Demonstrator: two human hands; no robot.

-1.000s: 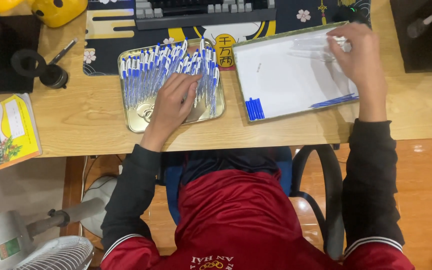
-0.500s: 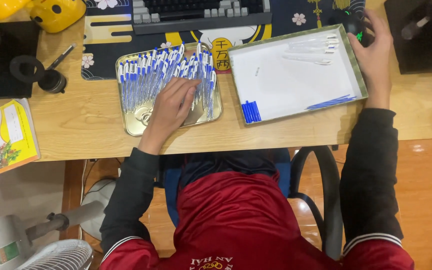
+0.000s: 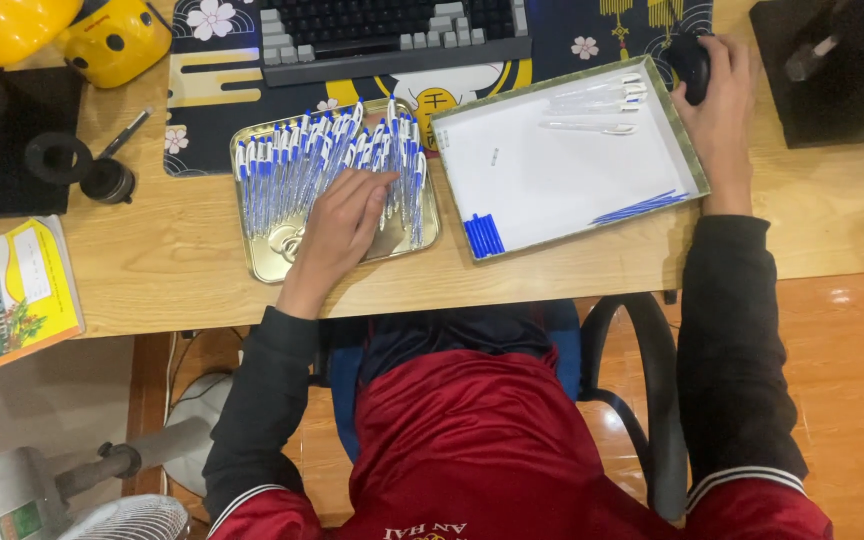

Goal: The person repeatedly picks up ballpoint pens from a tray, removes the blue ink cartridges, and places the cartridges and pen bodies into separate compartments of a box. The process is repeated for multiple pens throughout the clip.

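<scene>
The left hand (image 3: 337, 225) lay flat, fingers loosely spread, on a row of blue-and-white ballpoint pens (image 3: 327, 160) in a shallow gold metal tray (image 3: 267, 262) near the wooden desk's (image 3: 152, 270) front edge. The pens lay side by side, long axes running from front edge to back, blue caps toward the back. The right hand (image 3: 720, 105), well apart at the white cardboard box's (image 3: 562, 175) far right corner, cupped a black computer mouse (image 3: 690, 62).
</scene>
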